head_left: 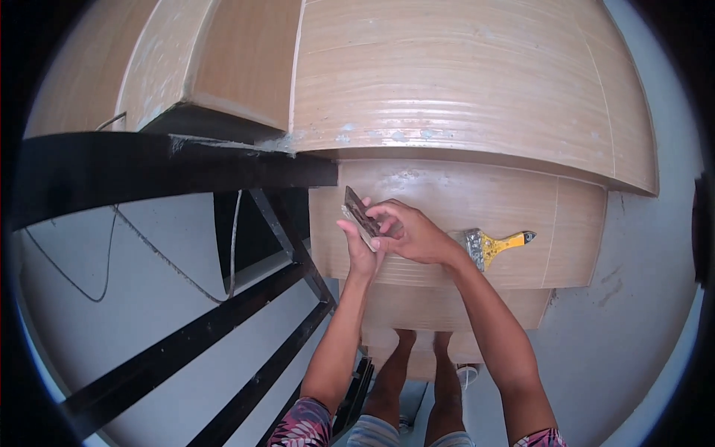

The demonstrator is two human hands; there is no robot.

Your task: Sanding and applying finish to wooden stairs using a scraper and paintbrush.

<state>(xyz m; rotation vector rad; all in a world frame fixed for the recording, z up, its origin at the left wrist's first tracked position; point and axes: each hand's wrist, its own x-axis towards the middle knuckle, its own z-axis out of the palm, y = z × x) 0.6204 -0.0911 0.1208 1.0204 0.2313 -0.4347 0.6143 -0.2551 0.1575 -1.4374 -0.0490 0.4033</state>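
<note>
A thin, flat rectangular piece (360, 211), dark brown with a pale, crusted edge, is tilted up between my hands over a wood-patterned step. My left hand (362, 253) grips it from the left and below, thumb raised along its side. From the right, my right hand (410, 232) curls its fingers against the face and lower end of the piece. What exactly it is I cannot make out. A paintbrush (497, 246) with a yellow handle and paint-caked head lies on the step, just right of my right forearm.
Wood-patterned stairs (462, 67) rise ahead, with pale smears on the nosing. A black metal railing (186, 167) with slanted bars runs along the left, and a loose cable (171, 257) hangs there. At right stands a grey wall (633, 253). My legs (447, 372) are on lower steps.
</note>
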